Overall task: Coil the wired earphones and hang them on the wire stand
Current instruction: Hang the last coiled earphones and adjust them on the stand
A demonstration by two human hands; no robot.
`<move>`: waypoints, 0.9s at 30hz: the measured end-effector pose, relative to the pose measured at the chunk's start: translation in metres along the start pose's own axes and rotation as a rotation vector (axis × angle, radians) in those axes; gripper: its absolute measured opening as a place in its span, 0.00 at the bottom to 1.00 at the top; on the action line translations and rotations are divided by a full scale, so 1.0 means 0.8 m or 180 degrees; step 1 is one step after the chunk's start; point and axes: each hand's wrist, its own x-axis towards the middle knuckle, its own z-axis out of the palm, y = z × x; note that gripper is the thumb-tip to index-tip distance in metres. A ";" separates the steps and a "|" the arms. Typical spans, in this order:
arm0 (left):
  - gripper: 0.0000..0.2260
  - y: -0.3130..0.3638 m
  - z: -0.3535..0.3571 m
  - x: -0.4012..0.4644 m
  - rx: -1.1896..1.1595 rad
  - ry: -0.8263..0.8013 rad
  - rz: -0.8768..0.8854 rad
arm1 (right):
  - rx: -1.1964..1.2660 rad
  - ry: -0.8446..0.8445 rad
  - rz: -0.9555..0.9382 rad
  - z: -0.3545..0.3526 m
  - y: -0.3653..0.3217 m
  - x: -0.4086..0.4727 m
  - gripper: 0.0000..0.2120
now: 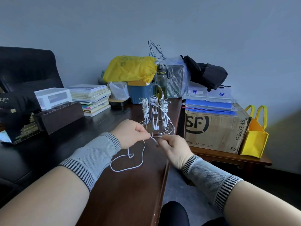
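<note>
Both hands meet over the near edge of a dark wooden counter [123, 201], each pinching the same white earphone cord [141, 159]: the left hand [130, 133] has its curled fingers closed on one part of the wire, the right hand [172, 147] nips it just beside, with a short taut run between them. Below the hands the rest of the cord lies slack on the counter in a loose, uneven loop with one kink in it. Just behind stands the wire stand [154, 115], on which several coiled white earphones [154, 101] already hang, their earbuds dangling toward its ring base.

Coiling appears only begun. To do it well, the left hand should probably serve as the anchor while the right draws slack up from the counter and lays even turns, letting the cord roll between the fingertips so the kink eases out rather than tightens. Pulling hard risks knotting the loop; keeping the turns small should let the bundle sit on a free arm of the stand without snagging its neighbours.
</note>
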 end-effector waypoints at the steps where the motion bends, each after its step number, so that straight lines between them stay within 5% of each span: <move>1: 0.06 -0.008 -0.008 0.000 -0.0033 0.0074 -0.0112 | -0.0203 0.0035 0.0217 -0.007 0.010 0.000 0.12; 4: 0.07 -0.030 -0.027 -0.002 -0.0419 0.0307 -0.0393 | -0.0526 0.0365 0.0688 -0.023 0.037 0.000 0.12; 8: 0.05 -0.018 -0.020 -0.001 -0.0552 0.0176 -0.0295 | -0.0044 0.0274 0.0054 -0.018 0.007 0.007 0.14; 12: 0.06 0.003 -0.001 0.002 -0.0391 0.0055 -0.0017 | -0.0537 -0.0075 -0.0513 0.004 -0.023 0.013 0.14; 20: 0.07 -0.032 -0.029 0.008 -0.0831 0.0594 -0.0561 | -0.1127 0.0092 0.1022 -0.030 0.029 0.013 0.18; 22: 0.07 -0.023 -0.026 0.009 -0.0807 0.0536 -0.0501 | -0.1240 0.0059 0.0820 -0.028 0.025 0.013 0.14; 25: 0.06 0.003 -0.013 0.012 -0.0459 0.0292 -0.0161 | -0.0907 0.0250 -0.0131 -0.015 -0.004 0.019 0.22; 27: 0.07 0.013 -0.007 0.016 -0.0312 0.0213 0.0036 | -0.0789 0.0231 -0.0609 -0.009 -0.025 0.023 0.12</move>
